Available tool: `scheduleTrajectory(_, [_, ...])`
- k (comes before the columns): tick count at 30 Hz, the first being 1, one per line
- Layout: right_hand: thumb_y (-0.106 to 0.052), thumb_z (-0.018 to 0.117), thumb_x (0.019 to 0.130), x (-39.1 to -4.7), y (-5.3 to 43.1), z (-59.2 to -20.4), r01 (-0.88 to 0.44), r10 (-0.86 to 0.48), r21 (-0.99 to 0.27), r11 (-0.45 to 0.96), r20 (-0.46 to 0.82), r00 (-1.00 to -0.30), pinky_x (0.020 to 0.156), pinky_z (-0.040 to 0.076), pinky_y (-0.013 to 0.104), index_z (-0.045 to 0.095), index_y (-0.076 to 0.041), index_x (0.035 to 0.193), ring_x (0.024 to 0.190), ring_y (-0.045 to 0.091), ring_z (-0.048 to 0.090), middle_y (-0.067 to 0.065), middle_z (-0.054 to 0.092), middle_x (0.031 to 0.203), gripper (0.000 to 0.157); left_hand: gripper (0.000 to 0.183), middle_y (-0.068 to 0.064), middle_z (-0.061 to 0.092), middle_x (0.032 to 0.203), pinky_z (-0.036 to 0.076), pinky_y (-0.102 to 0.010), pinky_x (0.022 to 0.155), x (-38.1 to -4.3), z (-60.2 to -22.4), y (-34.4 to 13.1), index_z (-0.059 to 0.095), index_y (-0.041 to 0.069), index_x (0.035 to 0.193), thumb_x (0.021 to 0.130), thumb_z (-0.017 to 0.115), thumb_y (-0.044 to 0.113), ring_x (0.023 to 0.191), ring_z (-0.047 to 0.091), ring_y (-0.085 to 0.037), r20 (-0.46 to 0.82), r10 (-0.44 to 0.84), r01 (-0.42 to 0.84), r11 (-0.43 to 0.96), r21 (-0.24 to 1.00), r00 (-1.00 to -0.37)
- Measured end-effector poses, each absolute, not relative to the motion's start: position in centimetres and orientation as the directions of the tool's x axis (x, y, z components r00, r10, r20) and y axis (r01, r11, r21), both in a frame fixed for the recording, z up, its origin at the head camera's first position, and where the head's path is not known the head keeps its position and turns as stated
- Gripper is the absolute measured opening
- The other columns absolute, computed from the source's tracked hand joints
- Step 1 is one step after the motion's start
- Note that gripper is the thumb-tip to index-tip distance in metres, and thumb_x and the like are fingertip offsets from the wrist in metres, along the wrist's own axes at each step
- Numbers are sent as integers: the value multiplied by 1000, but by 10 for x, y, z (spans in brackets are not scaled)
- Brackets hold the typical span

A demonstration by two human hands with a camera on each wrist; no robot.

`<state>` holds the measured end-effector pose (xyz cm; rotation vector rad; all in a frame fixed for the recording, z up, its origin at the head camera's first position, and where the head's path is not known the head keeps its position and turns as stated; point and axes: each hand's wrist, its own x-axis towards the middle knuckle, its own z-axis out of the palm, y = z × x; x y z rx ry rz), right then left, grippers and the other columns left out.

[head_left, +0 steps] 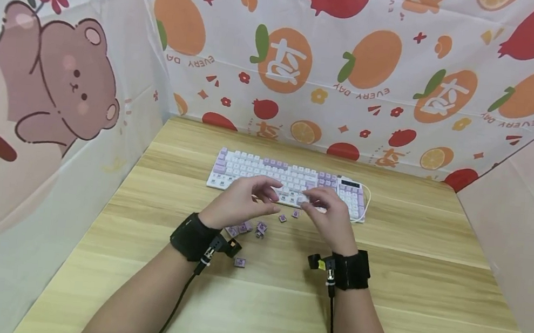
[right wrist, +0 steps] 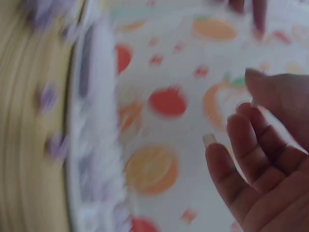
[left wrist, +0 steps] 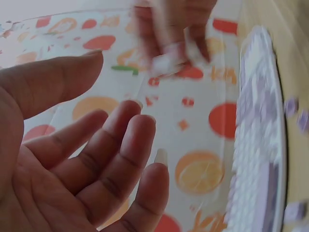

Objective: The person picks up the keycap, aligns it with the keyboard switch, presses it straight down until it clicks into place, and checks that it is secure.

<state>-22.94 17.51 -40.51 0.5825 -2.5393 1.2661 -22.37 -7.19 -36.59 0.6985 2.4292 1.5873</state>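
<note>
A white and purple keyboard [head_left: 247, 167] lies along the back of the wooden table, with bare key spots in its front row. My left hand [head_left: 247, 200] hovers in front of it, fingers apart and loosely bent, holding nothing. Over the keyboard's near edge on the right, my right hand [head_left: 329, 214] has its thumb and fingers bent but separated in the right wrist view. The left wrist view shows this hand blurred, a pale patch by its fingertips. Two small purple keycaps [head_left: 283, 218] lie between the hands. More purple keycaps [head_left: 243, 228] sit below the left hand.
A single keycap [head_left: 239, 262] lies nearer on the table [head_left: 276, 314]. The keyboard's white cable [head_left: 369, 199] loops at its right end. A patterned cloth [head_left: 332, 108] hangs behind the table, and both wrists wear black straps [head_left: 195, 236] with cables.
</note>
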Motion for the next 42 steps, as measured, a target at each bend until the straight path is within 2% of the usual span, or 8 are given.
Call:
scheduleTrajectory(5, [-12,75,86,-261,184,-424,-316,-186,-675,666,261,-947,82,56,37,72,-4,112,91,20,66,8,68,107,27,42,2,70,94,55,-34,82,-225,-360,-81,64,13,124,85,78,21,90,66,-14,148,420,315,362,877,-895])
scheduleTrajectory(11, [-13,76,86,-294,174,-438,-297,-255,-558,775,154,-955,81,55,38,71,-3,114,89,22,65,10,71,101,30,38,4,69,91,54,-32,79,-223,-358,-82,66,14,121,85,78,22,89,64,-12,145,424,330,406,852,-894])
scheduleTrajectory(16, [-14,76,86,-305,162,-445,-292,-278,-507,811,106,-955,80,55,36,75,-8,106,86,19,66,5,72,96,21,36,5,68,88,54,-32,78,-223,-361,-80,67,14,119,86,77,22,88,64,-12,146,426,346,441,828,-893])
scheduleTrajectory(22, [-16,79,84,-307,153,-448,-370,-317,-381,847,197,-928,83,54,37,79,-12,97,90,20,65,2,75,93,14,31,7,69,88,54,-31,77,-225,-364,-81,68,15,119,91,70,28,87,64,-10,170,432,383,473,793,-886])
scheduleTrajectory(28, [-20,79,83,-304,145,-445,-419,-369,-187,889,250,-895,74,51,33,81,-17,95,83,19,60,-2,76,91,12,28,6,69,88,54,-32,79,-225,-363,-82,69,14,117,92,69,28,86,64,-10,170,449,398,482,781,-877])
scheduleTrajectory(36, [-15,77,85,-306,145,-446,-457,-408,-122,881,293,-865,71,50,33,81,-17,88,77,18,59,-2,76,84,6,26,5,70,88,54,-30,75,-223,-363,-80,70,14,115,92,69,27,83,64,-9,166,455,399,484,779,-875])
scheduleTrajectory(42, [-9,73,86,-308,153,-451,-546,-493,-81,834,336,-803,65,46,33,76,-17,73,67,16,55,-4,71,70,16,24,5,71,88,54,-29,72,-221,-362,-80,71,14,113,92,69,27,81,65,-8,182,456,415,485,770,-871])
